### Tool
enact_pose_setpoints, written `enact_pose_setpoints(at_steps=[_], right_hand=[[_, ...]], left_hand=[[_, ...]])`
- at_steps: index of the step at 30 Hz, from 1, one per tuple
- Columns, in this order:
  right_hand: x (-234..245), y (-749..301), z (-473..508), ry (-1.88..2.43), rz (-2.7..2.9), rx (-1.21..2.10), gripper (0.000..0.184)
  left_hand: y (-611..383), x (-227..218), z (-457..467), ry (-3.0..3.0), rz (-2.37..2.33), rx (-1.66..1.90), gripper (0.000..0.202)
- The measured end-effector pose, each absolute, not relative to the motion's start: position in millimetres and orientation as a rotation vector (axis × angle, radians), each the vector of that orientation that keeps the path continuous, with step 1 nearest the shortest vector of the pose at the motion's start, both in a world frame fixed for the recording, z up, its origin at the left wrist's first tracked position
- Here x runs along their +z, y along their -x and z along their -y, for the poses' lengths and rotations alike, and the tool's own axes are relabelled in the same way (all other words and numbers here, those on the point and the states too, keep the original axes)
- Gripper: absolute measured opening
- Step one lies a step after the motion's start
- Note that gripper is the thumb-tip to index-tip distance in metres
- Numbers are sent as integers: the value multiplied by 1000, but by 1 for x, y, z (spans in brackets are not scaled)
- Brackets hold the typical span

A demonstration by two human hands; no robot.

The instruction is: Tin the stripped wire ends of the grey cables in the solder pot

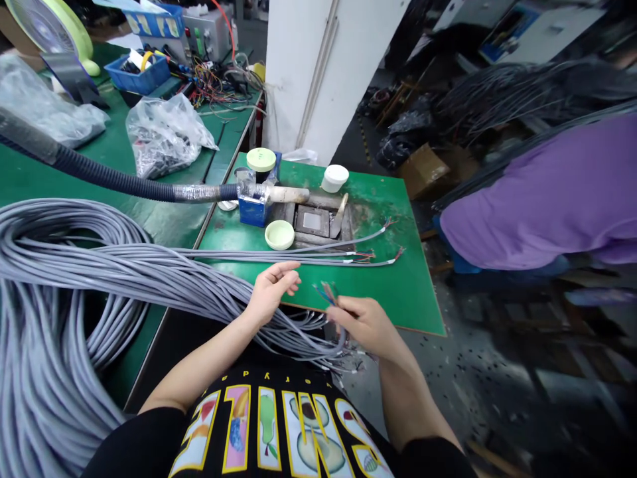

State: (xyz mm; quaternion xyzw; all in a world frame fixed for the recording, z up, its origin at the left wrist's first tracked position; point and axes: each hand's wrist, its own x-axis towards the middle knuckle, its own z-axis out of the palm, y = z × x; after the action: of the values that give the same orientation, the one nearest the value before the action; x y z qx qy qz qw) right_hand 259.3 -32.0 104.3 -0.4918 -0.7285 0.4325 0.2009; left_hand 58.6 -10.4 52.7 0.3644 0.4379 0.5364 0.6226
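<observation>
My right hand (362, 322) pinches the end of a grey cable (341, 342), whose thin coloured wires (326, 292) fan out above the fingers. To its left, my left hand (276, 289) hovers over the table's front edge with fingers curled and thumb near the fingertips; I see nothing in them. Below both hands runs a thick bundle of grey cables (209, 292), its stripped ends hanging in front of my shirt. Beyond the hands, several separate cables (298, 255) lie across the green table (398, 299), their bared wire ends pointing right.
A solder pot (312, 221) with a scraper (339, 219) sits in the table behind the cables. Around it stand a pale green dish (279, 235), a white tub (334, 178) and a ribbed hose (129, 182). On the right, a person in a purple top (542, 192) is close by.
</observation>
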Motion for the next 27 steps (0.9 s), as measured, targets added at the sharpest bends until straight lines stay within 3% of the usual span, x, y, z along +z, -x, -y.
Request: enact_pose_setpoints(at_steps=[4,8,14,20,24,27], right_hand=[[62,-321,74,1792,1693,1395,51],[22,-350,101,2145,1849,1403,53],[26,-317,91,1689,1821,1688,39],[23,-266,59,1347,1554,1796,34],[19,-237,47,1138,1125,1944,44],[25,-233,36,1044,897,1859,43]], left_hand=[[-46,39,-4,-1594,-1246,1143,20],[-48,36,-26,-2223,-1427,810,22],[-71,37,-45,-2510,-1583,284,24],[-85,40,-48,-2560,-1629,166,24],[-90,45,-45,-2554,-1534,112,24],[-88,56,-34,-2550,-1447,138,22]])
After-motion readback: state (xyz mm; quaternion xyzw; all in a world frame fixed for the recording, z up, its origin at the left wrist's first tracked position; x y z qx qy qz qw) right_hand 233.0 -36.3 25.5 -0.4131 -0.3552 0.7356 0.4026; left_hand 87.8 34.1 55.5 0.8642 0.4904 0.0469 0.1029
